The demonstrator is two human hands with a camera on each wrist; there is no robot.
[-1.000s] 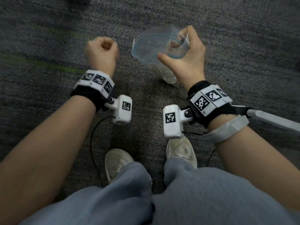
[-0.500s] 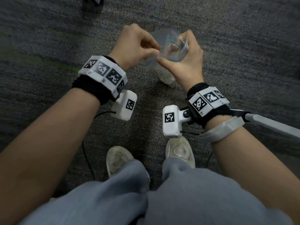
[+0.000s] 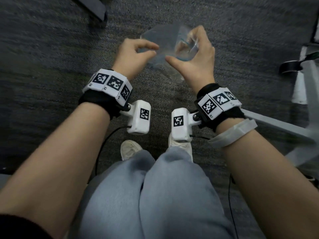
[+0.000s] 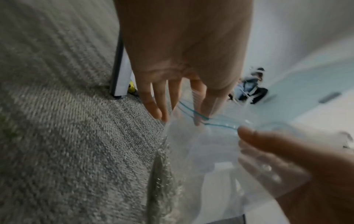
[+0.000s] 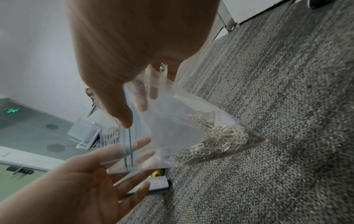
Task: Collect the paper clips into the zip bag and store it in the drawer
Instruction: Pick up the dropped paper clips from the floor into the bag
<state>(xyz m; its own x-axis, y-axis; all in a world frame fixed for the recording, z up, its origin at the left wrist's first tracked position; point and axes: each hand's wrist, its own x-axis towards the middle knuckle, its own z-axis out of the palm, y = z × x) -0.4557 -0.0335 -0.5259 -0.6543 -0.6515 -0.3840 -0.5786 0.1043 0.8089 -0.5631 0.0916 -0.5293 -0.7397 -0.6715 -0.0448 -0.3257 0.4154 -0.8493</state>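
Our right hand (image 3: 195,54) pinches the zip bag (image 5: 172,124) of paper clips (image 5: 216,141) at its mouth; our left hand (image 3: 133,54) reaches it, fingers loosely spread, holding nothing.

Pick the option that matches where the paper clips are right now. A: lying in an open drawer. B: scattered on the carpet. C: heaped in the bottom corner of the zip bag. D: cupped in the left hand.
C: the right wrist view shows the silver paper clips piled in the low corner of the clear zip bag, which the right hand holds by its rim.
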